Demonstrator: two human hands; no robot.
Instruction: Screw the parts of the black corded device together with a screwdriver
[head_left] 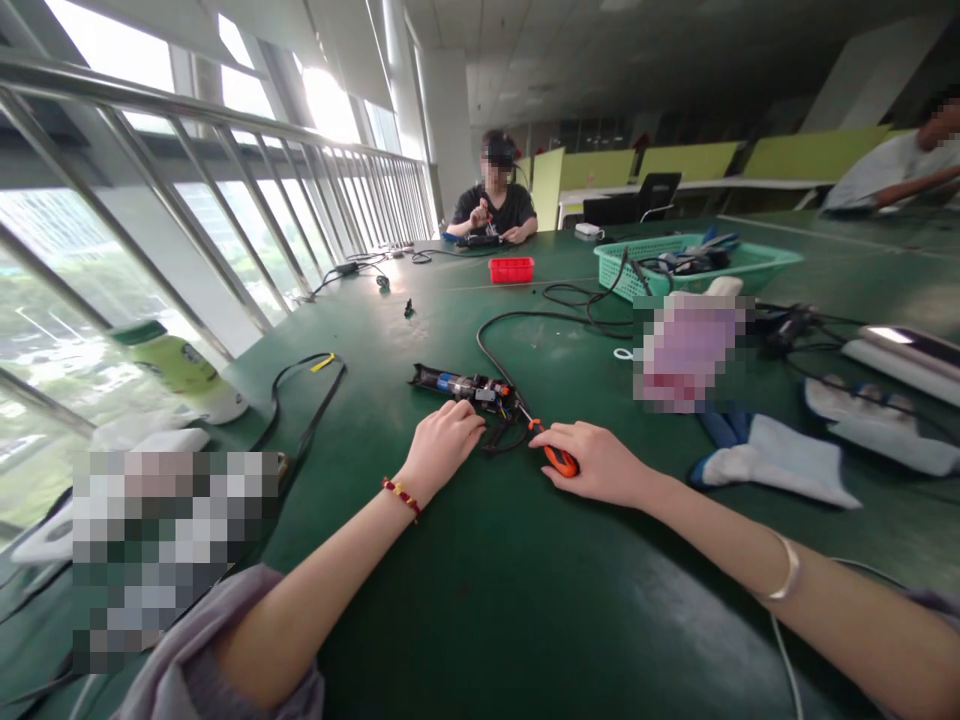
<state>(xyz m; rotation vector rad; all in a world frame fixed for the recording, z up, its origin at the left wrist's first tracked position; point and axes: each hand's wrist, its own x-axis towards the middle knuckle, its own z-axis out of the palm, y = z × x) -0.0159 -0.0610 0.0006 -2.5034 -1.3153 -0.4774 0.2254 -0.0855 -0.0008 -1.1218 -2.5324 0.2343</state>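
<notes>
An opened black device [450,382] lies on the green table, its blue and silver motor-like part and several wires exposed. My left hand [442,448] is closed at its near side, fingertips bent against the black lower part; the exact contact is partly hidden. In my right hand [596,462] is an orange and black screwdriver [559,458], fingers wrapped round its handle. Its metal shaft slants up and left, and the tip meets the wired end of the device. A black cord [517,316] curves away from that end.
A green basket [780,262] of devices and a red box [511,271] stand farther back. Gloves [787,462] lie right, a bottle [187,375] and blurred items left. Cords cross the table. A co-worker [495,200] sits opposite; another person [892,175] is far right.
</notes>
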